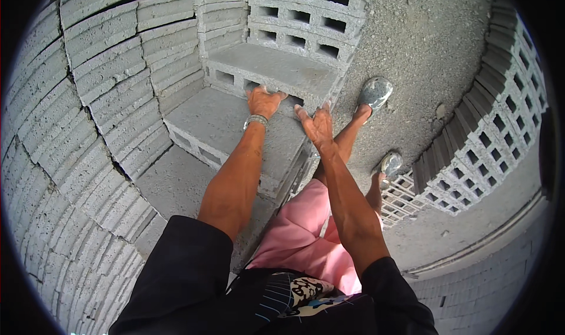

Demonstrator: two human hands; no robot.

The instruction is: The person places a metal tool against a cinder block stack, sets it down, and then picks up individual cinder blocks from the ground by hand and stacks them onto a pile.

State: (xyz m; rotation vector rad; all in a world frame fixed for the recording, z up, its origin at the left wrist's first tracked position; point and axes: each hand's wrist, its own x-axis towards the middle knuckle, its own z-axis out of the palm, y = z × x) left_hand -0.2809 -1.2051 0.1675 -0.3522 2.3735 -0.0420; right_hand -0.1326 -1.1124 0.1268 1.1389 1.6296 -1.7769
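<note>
A grey hollow concrete block (273, 66) lies flat on the stepped stack, with openings along its near face. My left hand (265, 101) is closed on that near edge, its fingertips going into one of the openings; a metal watch band or bracelet circles the wrist. Close to the block's right corner, my right hand (318, 126) has its thumb and fingers curled at the edge. Parts of the fingers on both hands are hidden by the block or by the hands themselves. Just below and nearer me is another block (226, 126), its flat top partly covered by my forearms.
Tall stacked blocks (106, 93) form a wall on the left. More blocks with their openings showing (300, 17) rise behind. Gravelly ground (426, 35) runs along the right, under my feet (376, 93). Beyond it stands a long row of blocks (485, 141).
</note>
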